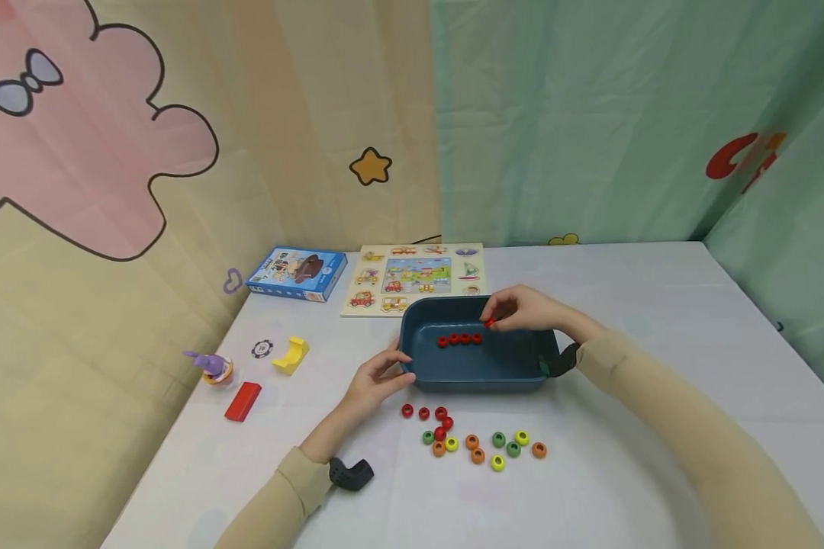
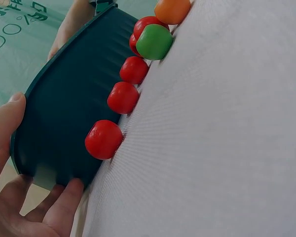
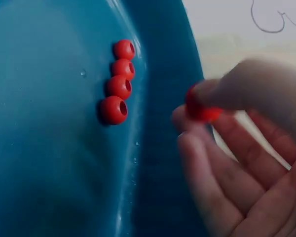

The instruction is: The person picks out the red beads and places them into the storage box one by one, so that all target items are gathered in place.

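Observation:
A dark blue plastic tray (image 1: 477, 366) stands mid-table. My left hand (image 1: 378, 377) holds its left end, the thumb near the rim and the fingertips against the outer wall (image 2: 64, 108). Over the tray's far right part, my right hand (image 1: 525, 309) pinches a red bead (image 3: 200, 108) between thumb and fingers. Inside lies a row of several red beads (image 3: 119, 87), their holes showing. In front of the tray are loose red beads (image 1: 423, 413), green beads (image 1: 498, 440), orange beads (image 1: 539, 450) and yellow beads (image 1: 497, 463).
Behind the tray lie a picture puzzle board (image 1: 417, 274) and a blue box (image 1: 297, 273). To the left are a yellow curved block (image 1: 291, 356), a red block (image 1: 243, 402), a round chip (image 1: 262, 349) and a purple-topped toy (image 1: 213, 367). Curtains (image 1: 590, 122) hang behind the table.

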Demonstrator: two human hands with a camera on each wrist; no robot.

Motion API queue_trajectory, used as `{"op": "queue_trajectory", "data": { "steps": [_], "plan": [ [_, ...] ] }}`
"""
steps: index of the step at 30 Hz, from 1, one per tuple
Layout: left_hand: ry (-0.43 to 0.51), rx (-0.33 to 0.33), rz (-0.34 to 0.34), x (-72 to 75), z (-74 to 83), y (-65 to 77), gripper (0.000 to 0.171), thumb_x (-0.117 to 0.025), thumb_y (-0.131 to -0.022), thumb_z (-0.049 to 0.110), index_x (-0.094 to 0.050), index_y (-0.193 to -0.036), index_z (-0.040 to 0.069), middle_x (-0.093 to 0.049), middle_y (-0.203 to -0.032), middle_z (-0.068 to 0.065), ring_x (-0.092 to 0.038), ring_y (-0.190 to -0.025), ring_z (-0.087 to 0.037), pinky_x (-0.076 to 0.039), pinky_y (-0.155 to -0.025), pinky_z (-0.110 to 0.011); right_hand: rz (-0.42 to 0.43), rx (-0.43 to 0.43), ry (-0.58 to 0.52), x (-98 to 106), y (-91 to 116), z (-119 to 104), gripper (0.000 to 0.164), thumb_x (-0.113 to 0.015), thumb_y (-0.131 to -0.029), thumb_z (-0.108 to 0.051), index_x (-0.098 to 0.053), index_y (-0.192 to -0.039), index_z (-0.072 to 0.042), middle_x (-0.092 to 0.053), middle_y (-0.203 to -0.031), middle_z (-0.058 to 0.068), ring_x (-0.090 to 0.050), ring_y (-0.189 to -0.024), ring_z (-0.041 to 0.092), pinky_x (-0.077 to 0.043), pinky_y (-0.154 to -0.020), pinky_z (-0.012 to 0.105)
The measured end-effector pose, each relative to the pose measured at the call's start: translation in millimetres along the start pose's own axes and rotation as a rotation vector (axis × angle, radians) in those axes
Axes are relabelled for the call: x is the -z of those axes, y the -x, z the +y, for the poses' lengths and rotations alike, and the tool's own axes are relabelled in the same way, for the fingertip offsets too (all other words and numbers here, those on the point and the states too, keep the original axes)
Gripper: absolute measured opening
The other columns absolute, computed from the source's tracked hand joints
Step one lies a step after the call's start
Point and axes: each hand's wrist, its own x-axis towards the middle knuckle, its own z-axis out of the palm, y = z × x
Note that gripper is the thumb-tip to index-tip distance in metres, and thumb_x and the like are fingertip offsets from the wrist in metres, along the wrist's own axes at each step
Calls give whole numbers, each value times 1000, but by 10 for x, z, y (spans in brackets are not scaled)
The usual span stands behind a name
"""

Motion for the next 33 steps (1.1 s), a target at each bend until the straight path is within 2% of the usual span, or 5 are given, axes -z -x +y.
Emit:
{"op": "queue_trajectory", "data": {
  "steps": [5, 15, 22, 27, 33],
  "plan": [
    [-17, 8, 4, 3, 12, -1, 35, -64, -83, 16, -53, -108, -6, -25, -144, -7, -25, -130, -21, -34, -97, -41, -19, -51, 60, -5, -85, 74, 14, -66, -77, -4, -61, -90, -3, -63, -89, 6, -61, -81, 17, -52, -71, 30],
    [-28, -8, -8, -4, 12, 2, 35, -63, -83, 14, -52, -108, -7, -23, -144, -10, -23, -131, -22, -32, -99, -43, -74, -70, 277, -65, -220, 239, 16, -71, -72, -4, -62, -83, -11, -62, -80, -3, -58, -73, 11, -50, -66, 27],
    [-28, -28, -14, -4, 10, 1, 34, -63, -83, 12, -51, -108, -9, -23, -144, -14, -20, -132, -22, -30, -100, -45, -90, -90, 341, -114, -246, 245, 19, -74, -70, -6, -62, -83, -13, -62, -80, -5, -58, -74, 10, -50, -66, 26],
    [-16, -32, -16, 2, 2, 3, 34, -62, -83, 10, -51, -108, -10, -23, -144, -15, -21, -131, -22, -30, -100, -44, -77, -125, 369, -115, -241, 118, 23, -75, -69, -9, -64, -88, -12, -62, -86, -2, -59, -75, 11, -50, -67, 28],
    [0, -33, -7, 10, -17, -7, 31, -63, -83, 9, -52, -106, -8, -24, -143, -13, -22, -131, -22, -30, -100, -44, 8, -105, 395, -29, -105, -304, 27, -73, -73, -11, -63, -97, -12, -63, -93, 5, -58, -79, 13, -50, -71, 31]
  ]
}}
